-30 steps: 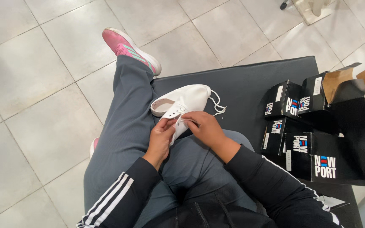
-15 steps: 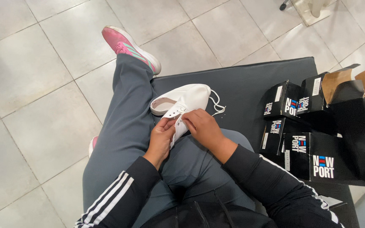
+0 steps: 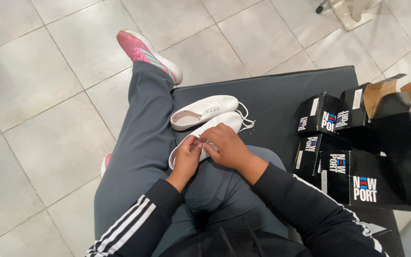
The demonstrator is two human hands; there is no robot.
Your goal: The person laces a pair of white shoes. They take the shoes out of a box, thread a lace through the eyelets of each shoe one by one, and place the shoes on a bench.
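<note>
Holding white shoe, toe pointing up-right, lengthwise diagonal

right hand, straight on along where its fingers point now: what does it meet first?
The right hand points up-left across the near white shoe it is touching. Straight on, it likely meets the left hand's fingertips almost at once; beyond those lies the second white shoe. Depth is unclear.

Bare black table beyond the two white shoes, open for passing. Blocked to the right by stacked black boxes, one open box among them. Hemmed left by a grey-trousered leg.
</note>
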